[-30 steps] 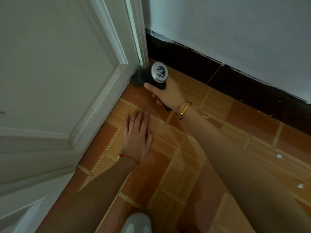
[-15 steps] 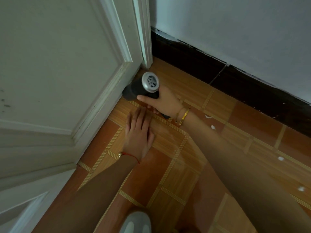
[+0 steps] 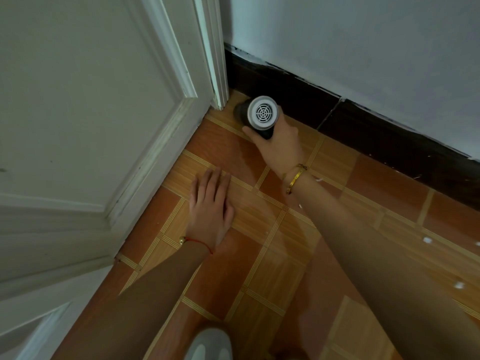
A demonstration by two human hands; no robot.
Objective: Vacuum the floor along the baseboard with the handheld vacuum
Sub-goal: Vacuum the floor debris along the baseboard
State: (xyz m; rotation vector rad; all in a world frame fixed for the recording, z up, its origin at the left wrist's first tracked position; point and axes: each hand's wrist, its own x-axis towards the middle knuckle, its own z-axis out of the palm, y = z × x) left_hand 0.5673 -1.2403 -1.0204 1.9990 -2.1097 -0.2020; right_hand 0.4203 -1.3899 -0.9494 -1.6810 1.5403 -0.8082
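Observation:
My right hand (image 3: 279,142) grips the black handheld vacuum (image 3: 259,116), whose round grey vented rear cap faces me. Its nozzle end points into the floor corner where the white door frame (image 3: 217,74) meets the dark baseboard (image 3: 363,120); the nozzle tip is hidden behind the vacuum's body. The baseboard runs along the bottom of the pale wall toward the right. My left hand (image 3: 210,206) lies flat, palm down, on the orange tiled floor (image 3: 272,268), a little nearer to me than the vacuum.
A white panelled door (image 3: 91,126) fills the left side, its lower edge running along the floor. Small white specks (image 3: 427,240) lie on the tiles at the right. A grey shoe tip (image 3: 207,345) shows at the bottom edge.
My right hand has carried the vacuum from beside the door's lower edge up and to the right, into the corner by the baseboard. My left hand has stayed flat on the floor.

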